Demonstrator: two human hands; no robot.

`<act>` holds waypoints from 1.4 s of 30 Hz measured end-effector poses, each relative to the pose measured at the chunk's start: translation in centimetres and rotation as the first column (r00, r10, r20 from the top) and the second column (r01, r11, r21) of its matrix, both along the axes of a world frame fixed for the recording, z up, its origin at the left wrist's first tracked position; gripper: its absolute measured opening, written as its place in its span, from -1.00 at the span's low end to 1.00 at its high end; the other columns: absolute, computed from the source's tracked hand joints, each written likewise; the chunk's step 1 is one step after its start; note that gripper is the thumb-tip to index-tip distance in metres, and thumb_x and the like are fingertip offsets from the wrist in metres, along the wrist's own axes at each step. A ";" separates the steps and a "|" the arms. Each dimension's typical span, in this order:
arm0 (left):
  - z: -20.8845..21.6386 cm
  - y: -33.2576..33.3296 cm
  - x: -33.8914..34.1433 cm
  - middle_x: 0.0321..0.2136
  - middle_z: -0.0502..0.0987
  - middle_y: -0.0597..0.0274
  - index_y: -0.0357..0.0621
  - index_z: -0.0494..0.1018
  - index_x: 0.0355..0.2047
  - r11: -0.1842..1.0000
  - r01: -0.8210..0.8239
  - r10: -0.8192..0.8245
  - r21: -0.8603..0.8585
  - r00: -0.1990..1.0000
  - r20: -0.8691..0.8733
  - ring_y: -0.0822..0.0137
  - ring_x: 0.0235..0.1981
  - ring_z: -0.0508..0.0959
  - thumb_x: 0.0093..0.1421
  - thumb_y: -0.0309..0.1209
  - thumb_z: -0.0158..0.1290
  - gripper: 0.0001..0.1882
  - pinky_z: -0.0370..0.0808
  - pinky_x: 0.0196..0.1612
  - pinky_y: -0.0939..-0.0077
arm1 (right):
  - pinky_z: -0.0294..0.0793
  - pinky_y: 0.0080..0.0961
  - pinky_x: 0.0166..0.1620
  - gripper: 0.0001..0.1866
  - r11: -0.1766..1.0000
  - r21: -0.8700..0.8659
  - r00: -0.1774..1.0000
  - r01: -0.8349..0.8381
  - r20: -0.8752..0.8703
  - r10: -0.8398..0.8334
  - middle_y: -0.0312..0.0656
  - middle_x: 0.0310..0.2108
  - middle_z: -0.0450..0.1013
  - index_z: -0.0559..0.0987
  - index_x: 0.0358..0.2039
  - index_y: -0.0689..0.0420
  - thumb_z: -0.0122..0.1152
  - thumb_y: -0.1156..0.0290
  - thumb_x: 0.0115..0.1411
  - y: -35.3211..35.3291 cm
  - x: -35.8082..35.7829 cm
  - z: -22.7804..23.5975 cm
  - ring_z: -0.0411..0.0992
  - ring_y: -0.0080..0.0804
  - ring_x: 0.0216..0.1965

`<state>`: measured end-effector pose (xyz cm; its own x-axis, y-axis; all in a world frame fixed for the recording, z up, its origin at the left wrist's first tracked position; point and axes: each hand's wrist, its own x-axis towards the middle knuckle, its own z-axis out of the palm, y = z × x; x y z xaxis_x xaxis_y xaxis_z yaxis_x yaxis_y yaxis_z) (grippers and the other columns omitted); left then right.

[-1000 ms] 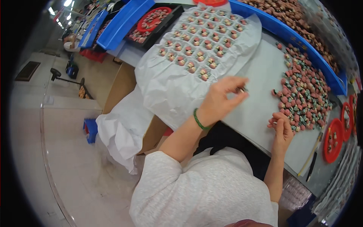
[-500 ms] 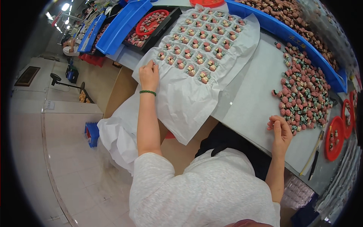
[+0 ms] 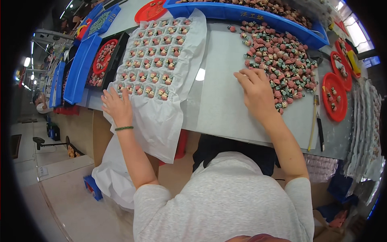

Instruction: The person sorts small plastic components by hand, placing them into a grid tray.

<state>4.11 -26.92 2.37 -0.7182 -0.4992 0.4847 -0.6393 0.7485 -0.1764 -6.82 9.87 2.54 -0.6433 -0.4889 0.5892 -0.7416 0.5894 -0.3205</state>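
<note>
My left hand [image 3: 117,108] rests with its fingers spread at the near left corner of a tray of small pink, cream and green figurines. The tray's cups hold the figurines in rows, over a crumpled white sheet [image 3: 161,121] that drapes off the table's front edge. My right hand [image 3: 259,93] hovers, palm down and fingers loosely bent and apart, at the left side of a pile of loose figurines [image 3: 278,60]. Nothing shows in its fingers, though the palm is hidden. Flat white paper [image 3: 221,101] lies under the pile.
A long blue bin [image 3: 229,12] full of figurines stands behind the pile. Red plates [image 3: 335,109] with a few pieces, a yellow-handled brush [image 3: 313,125] and a black tool [image 3: 321,133] are at right. Left of the tray are a black crate [image 3: 121,44] and a blue trough [image 3: 80,68].
The view has turned, shifting the tray leftward. My right hand has moved from the near edge of the pile to its left side. My left hand's curled fingers have spread at the tray corner.
</note>
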 end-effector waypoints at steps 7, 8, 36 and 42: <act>1.8 16.2 -2.5 -0.38 0.44 0.29 -0.28 0.42 -0.19 -0.019 0.737 -0.209 0.675 0.658 -0.724 0.56 -0.42 0.38 0.18 -0.39 -0.06 -0.75 0.38 -0.34 0.69 | 0.37 -0.38 -0.25 -0.74 0.995 -0.062 0.991 -0.076 0.104 0.082 -0.19 -0.37 0.41 0.49 -0.35 0.22 0.11 0.72 -0.14 0.8 0.6 -0.8 0.36 -0.23 -0.34; 1.3 18.1 -2.8 -0.40 0.45 0.30 -0.28 0.43 -0.20 -0.235 0.629 -0.136 0.741 0.734 -0.666 0.56 -0.44 0.39 0.18 -0.38 -0.06 -0.75 0.38 -0.36 0.69 | 0.38 -0.40 -0.24 -0.70 0.983 -0.164 0.990 -0.088 0.098 0.105 -0.19 -0.35 0.42 0.49 -0.34 0.22 0.11 0.75 -0.16 1.0 1.5 -0.3 0.38 -0.22 -0.33; -1.8 26.1 -3.7 -0.35 0.49 0.25 -0.32 0.37 -0.12 -0.848 0.213 -0.051 0.485 0.879 -0.475 0.49 -0.34 0.46 0.18 -0.43 -0.06 -0.71 0.40 -0.23 0.60 | 0.46 -0.65 -0.27 -0.79 0.727 -0.647 0.877 0.231 0.462 0.132 -0.15 -0.37 0.44 0.46 -0.32 0.32 0.18 0.68 -0.02 3.6 8.2 -2.5 0.45 -0.49 -0.38; -2.1 26.1 -3.9 -0.34 0.49 0.25 -0.30 0.40 -0.13 -0.860 0.212 -0.020 0.463 0.894 -0.447 0.51 -0.37 0.46 0.17 -0.43 -0.04 -0.72 0.42 -0.24 0.62 | 0.46 -0.62 -0.26 -0.66 0.749 -0.616 0.896 0.246 0.439 0.067 -0.14 -0.36 0.44 0.42 -0.23 0.31 0.22 0.71 -0.09 3.4 8.0 -3.1 0.45 -0.48 -0.36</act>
